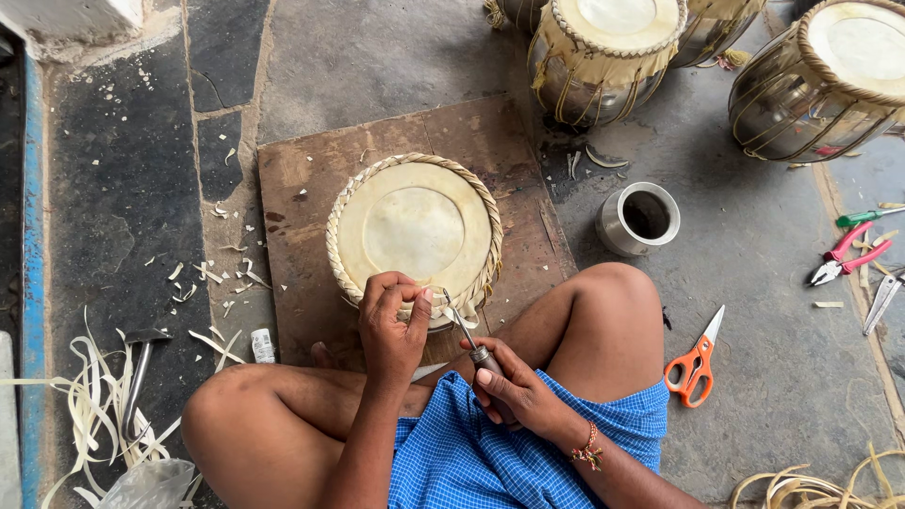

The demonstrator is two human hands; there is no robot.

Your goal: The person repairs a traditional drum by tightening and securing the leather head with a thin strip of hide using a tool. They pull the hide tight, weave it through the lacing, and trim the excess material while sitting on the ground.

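A round drum (pixel 415 231) with a pale skin head and a braided rim stands on a brown wooden board (pixel 302 188) between my knees. My left hand (pixel 391 325) grips the drum's near rim, fingers curled over the braid. My right hand (pixel 514 382) holds a thin metal awl-like tool (pixel 467 335) by its dark handle, its tip pointing up at the rim beside my left thumb. I sit cross-legged in blue checked shorts.
A small metal cup (pixel 639 219) stands right of the board. Orange-handled scissors (pixel 696 363) lie by my right knee; pink pliers (pixel 844 259) further right. More drums (pixel 603 57) stand at the back, another drum (pixel 830 80) at the far right. A hammer (pixel 141 372) and hide strips lie left.
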